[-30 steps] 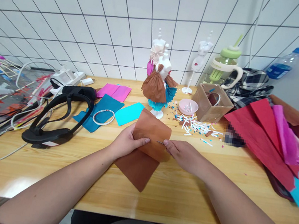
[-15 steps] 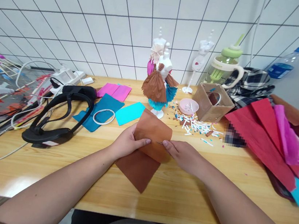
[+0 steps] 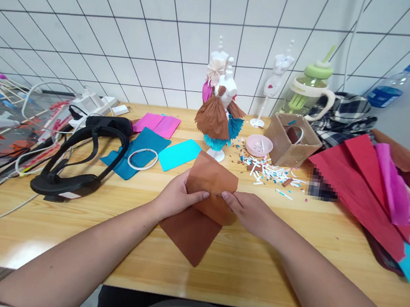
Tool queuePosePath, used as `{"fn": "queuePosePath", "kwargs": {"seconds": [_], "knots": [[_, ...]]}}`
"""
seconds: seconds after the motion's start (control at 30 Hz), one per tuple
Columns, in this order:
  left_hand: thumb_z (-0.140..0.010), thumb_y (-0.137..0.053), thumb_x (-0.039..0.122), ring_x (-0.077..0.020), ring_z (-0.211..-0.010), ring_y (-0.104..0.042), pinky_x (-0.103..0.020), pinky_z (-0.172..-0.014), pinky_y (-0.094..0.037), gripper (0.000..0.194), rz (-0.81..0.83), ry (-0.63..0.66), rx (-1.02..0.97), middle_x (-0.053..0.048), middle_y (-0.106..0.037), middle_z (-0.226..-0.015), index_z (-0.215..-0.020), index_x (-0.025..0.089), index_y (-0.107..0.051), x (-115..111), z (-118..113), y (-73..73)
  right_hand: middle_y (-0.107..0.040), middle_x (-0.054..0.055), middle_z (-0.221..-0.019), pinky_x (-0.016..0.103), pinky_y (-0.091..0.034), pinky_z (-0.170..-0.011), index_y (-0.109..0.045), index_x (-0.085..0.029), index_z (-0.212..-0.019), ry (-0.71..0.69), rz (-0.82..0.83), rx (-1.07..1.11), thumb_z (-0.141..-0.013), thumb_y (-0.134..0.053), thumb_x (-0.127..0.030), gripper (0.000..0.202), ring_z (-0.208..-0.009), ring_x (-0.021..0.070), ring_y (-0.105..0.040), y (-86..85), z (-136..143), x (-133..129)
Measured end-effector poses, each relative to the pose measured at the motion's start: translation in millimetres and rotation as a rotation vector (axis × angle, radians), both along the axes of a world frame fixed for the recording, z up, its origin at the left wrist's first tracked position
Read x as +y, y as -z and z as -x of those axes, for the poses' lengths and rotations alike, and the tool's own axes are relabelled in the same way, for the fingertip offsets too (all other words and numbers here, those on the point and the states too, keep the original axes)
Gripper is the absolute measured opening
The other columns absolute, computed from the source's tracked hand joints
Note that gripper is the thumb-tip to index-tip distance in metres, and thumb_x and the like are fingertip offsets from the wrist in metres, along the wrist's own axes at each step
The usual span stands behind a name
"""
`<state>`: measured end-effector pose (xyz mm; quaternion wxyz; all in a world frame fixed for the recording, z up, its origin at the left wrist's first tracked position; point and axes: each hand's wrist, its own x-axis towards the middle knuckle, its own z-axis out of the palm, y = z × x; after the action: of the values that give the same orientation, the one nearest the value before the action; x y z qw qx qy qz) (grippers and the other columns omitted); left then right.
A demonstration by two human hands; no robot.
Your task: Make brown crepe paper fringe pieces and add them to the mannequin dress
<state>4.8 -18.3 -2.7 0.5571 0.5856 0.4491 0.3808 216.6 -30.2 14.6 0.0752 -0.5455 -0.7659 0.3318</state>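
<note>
My left hand point(image 3: 178, 196) grips a brown sheet point(image 3: 213, 177) by its left side, the thumb on top and the other fingers hidden beneath. In my right hand point(image 3: 245, 208), thumb and fingers pinch a thin, needle-like piece point(image 3: 218, 194) whose tip points left over the sheet, close to my left thumb. A darker brown piece point(image 3: 192, 232) hangs or lies below the upper one; whether they are joined cannot be made out. Behind stands a small white dress form point(image 3: 227, 88) in a brown and teal pleated skirt.
Left: a black headband device point(image 3: 91, 181), a white ring point(image 3: 131, 160), teal, cyan and pink sheets. Behind and right: a pink bowl point(image 3: 259, 146), paper scraps point(image 3: 274, 173), a cardboard box point(image 3: 290, 152), a green-lidded jug point(image 3: 303, 93) and red sheets point(image 3: 362, 194).
Both hands hold nearly the same pose. The brown sheet has shifted very slightly to the right, and my left thumb sits a little nearer the thin piece.
</note>
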Motion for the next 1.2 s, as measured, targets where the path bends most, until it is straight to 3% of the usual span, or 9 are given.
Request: {"fn": "queuePosePath", "kwargs": {"seconds": [0.37, 1.2], "knots": [[-0.071, -0.075, 0.03, -0.0319, -0.112, -0.06, -0.042, -0.091, -0.051, 0.057, -0.031, 0.003, 0.01, -0.01, -0.065, -0.122, -0.121, 0.017, -0.052, -0.3, -1.0, -2.1, -0.064, 0.007, -0.072, 0.027, -0.032, -0.057, -0.056, -0.019, -0.071, 0.018, 0.007, 0.013, -0.094, -0.019, -0.058, 0.058, -0.067, 0.0184, -0.056, 0.6, -0.6, -0.7], [-0.071, -0.075, 0.031, -0.031, -0.113, -0.06, -0.042, -0.091, -0.05, 0.059, -0.038, 0.031, 0.043, -0.012, -0.064, -0.124, -0.123, 0.016, -0.051, -0.6, -1.6, 1.3, -0.066, 0.008, -0.075, 0.027, -0.033, -0.058, -0.06, -0.018, -0.073, -0.006, -0.015, -0.053, -0.096, -0.02, -0.056, 0.059, -0.069, 0.019, -0.058, 2.8, 4.0, 0.3]]}}
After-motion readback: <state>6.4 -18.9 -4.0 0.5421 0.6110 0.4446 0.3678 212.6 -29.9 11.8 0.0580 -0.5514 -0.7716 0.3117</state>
